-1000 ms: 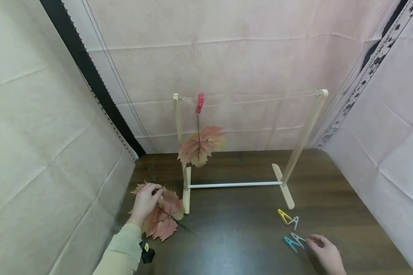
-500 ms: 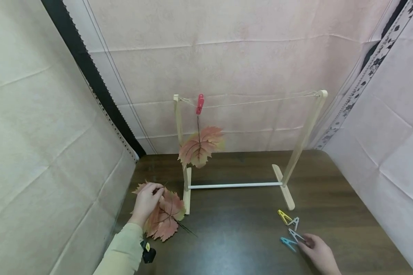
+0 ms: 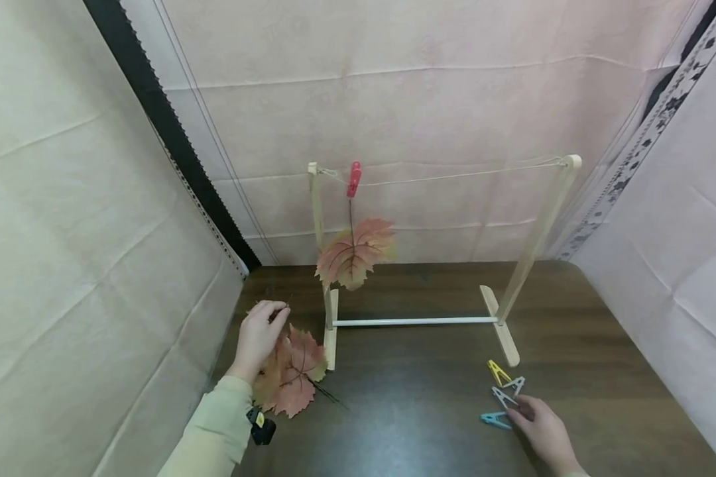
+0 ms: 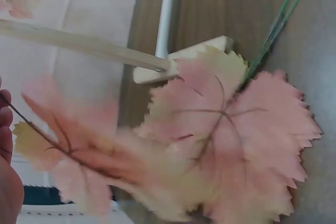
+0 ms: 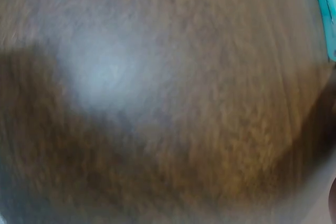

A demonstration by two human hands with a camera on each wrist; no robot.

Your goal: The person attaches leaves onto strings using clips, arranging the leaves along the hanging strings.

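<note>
In the head view my left hand (image 3: 261,341) pinches the thin dark stem of an artificial maple leaf. That leaf (image 4: 79,156) is raised beside the stacked leaves (image 3: 298,374), which lie on the table with green stems pointing right. My right hand (image 3: 539,430) pinches the end of a grey clothespin (image 3: 504,397) low over the table. A blue clothespin (image 3: 496,420) lies by its fingertips, and a yellow clothespin (image 3: 498,373) and a second grey one (image 3: 518,384) lie just beyond. The right wrist view shows mostly table and the blue clothespin's end.
A wooden rack (image 3: 537,242) with a string (image 3: 453,177) across its top stands at the back. From the string's left part a red clothespin (image 3: 354,179) holds a leaf (image 3: 358,254). A white rod (image 3: 417,322) joins the rack's feet. Pale cloth walls (image 3: 125,285) enclose the table.
My left hand has lifted one leaf off the stack. My right hand has moved left and taken the grey clothespin; the blue one has shifted left and turned.
</note>
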